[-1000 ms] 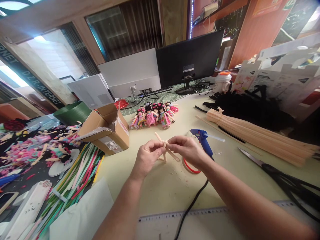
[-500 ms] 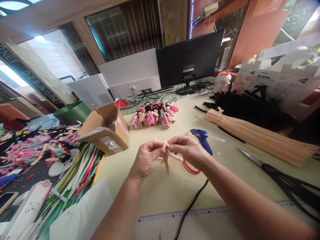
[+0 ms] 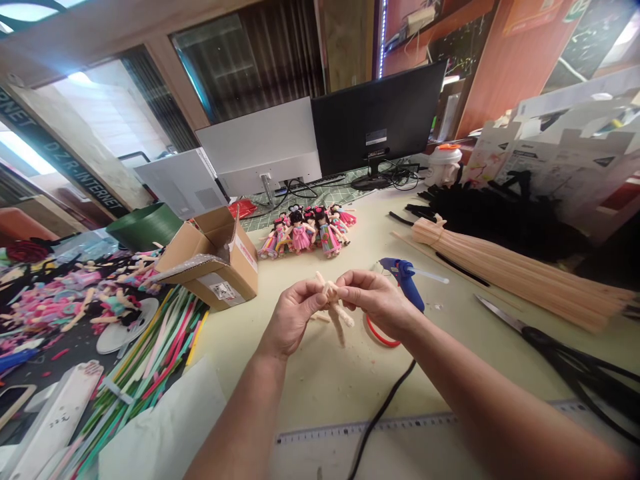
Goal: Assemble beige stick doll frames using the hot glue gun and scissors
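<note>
Between my two hands is a small figure of beige pipe cleaners, its fuzzy limbs hanging below my fingers and one end poking up above them. My left hand pinches it from the left with thumb and forefinger. From the other side my right hand pinches it too, fingertips close to the left ones. The exact grip points are partly hidden by the fingers. Just beyond my right hand lies a blue glue gun with a clear glue stick in its back. A red ring sits under my right wrist.
Finished dolls stand in a group behind my hands. An open cardboard box and colourful pipe cleaners are left. Right are a beige pipe cleaner bundle and scissors. A ruler and black cable lie in front.
The pipe cleaner figure has turned in my fingers: its lower limbs point differently and one end now sticks up higher. Both hands keep their pinch in nearly the same place.
</note>
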A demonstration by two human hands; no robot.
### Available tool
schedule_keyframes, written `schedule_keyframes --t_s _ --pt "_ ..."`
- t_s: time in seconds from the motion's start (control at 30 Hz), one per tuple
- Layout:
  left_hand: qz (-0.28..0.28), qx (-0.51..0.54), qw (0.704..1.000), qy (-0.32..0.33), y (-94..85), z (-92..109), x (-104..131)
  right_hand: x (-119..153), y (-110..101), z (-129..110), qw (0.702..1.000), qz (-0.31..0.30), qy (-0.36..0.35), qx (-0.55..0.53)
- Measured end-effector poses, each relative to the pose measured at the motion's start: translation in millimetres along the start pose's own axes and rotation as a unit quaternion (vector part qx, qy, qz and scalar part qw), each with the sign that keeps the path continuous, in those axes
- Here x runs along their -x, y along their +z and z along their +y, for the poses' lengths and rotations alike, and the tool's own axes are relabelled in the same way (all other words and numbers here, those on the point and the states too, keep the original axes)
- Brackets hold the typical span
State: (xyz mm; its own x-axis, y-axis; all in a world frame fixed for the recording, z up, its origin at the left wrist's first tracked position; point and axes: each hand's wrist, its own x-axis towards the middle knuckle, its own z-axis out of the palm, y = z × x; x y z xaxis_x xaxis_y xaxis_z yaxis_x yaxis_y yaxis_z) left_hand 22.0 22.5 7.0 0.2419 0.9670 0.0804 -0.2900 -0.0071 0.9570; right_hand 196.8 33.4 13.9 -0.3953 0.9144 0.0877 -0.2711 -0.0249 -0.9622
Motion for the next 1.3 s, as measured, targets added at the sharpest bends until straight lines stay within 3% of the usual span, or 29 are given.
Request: schedule_keyframes --t_s 0.4,0.77,0.87,1.0,1.07,1.3 --pt "0.005 -0.046 0.999 0.003 -4.3 -0.9 0.4 -0.2 2.3 -1.1 0.998 0.018 0.007 0.056" --pt "-0.025 0.001 0.999 -0.045 -3.4 3.5 1.2 -1.8 -0.2 -0.3 0.989 0.009 -0.02 0.149" --pt "-0.023 -0.026 0.997 -0.062 -3.6 6.4 2.2 0.0 0.9 1.2 0.965 0.048 -0.08 0.245" --pt "-0.048 -0.037 0.995 -0.083 -1.8 5.3 2.9 3.1 3.5 1.4 0.896 0.06 -0.208 0.388" --pt "-0.056 -0.03 0.994 -0.087 -1.4 3.3 3.0 4.2 4.8 1.4 0.874 0.066 -0.236 0.42" --pt "-0.077 -0.047 0.993 -0.074 -3.8 -1.3 2.6 6.1 7.7 1.6 0.864 0.121 -0.243 0.424"
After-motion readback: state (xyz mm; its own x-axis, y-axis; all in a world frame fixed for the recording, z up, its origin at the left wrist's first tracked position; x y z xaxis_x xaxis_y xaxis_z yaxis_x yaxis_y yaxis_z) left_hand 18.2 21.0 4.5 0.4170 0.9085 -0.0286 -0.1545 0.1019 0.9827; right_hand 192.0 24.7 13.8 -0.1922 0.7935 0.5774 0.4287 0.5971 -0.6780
